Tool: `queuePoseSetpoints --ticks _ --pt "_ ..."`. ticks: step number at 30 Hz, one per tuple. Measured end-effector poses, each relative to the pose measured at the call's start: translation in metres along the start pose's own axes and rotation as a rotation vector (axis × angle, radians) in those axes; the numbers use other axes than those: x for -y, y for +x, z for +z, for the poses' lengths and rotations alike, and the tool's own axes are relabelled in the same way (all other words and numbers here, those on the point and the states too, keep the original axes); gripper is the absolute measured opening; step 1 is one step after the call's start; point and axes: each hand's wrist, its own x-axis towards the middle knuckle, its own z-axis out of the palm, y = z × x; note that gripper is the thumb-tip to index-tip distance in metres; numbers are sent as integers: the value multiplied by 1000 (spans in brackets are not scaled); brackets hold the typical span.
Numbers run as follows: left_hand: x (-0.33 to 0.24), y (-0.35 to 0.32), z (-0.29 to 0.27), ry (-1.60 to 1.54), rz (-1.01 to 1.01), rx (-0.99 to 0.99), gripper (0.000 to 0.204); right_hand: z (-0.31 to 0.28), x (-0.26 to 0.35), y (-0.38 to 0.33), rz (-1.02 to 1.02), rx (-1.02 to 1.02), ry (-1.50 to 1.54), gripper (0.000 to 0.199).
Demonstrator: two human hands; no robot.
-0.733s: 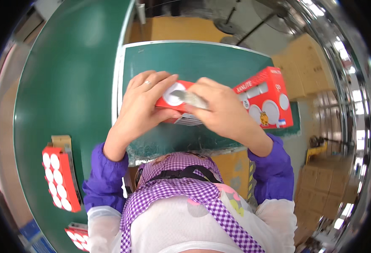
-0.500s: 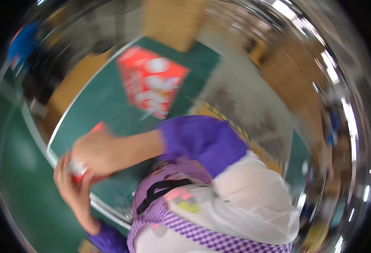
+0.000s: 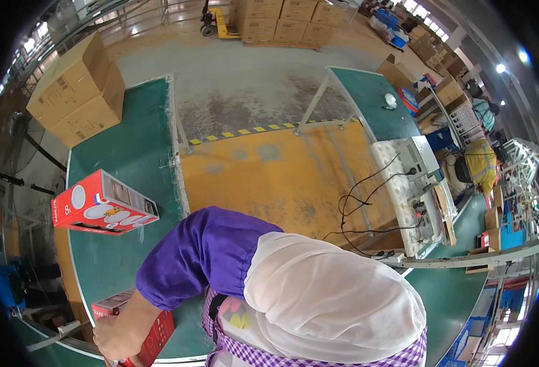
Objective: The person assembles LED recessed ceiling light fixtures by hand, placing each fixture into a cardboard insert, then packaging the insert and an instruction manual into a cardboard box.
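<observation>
While twisting toward the green counter (image 3: pixel 128 153), gripping a small red box (image 3: pixel 153 333) at its near edge, right hand (image 3: pixel 116 336) fingers closed around it for control; left hand hidden; larger red carton (image 3: pixel 101 205) lying apart.

Green table (image 3: pixel 131 153): red carton (image 3: pixel 101 206) lying on it, brown cardboard boxes (image 3: pixel 79 92) at far end.

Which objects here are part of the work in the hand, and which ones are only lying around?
Part of the work:
- hand, gripping the small box; which hand it is cannot be told
- small red box at the edge of the green table

Only lying around:
- large red box on the same table
- brown cartons
- cables on the orange floor
</observation>
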Motion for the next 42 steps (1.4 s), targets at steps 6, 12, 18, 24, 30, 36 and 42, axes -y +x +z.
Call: queuePoseSetpoints --ticks 6,12,18,24,30,36,42 --pt "-4 5 2 -103 30 9 43 -1 -1 -10 -28 -68 -44 36" --pt "-5 5 10 -74 26 -9 44 -5 -16 -24 -131 -93 -79 40" --pt "37 -20 -7 48 -304 120 56 4 -17 0 -142 -252 382 25" --pt "-13 19 6 -68 -285 136 71 -41 -54 -38 43 -135 512 22" --pt "-20 6 -10 3 -367 103 73 -64 -22 -26 184 153 496 22" --pt "-17 1 -3 -34 -358 97 73 -66 -10 -20 203 221 420 21" --pt "-15 4 -5 -33 -349 92 71 -63 -8 -8 219 274 325 17"
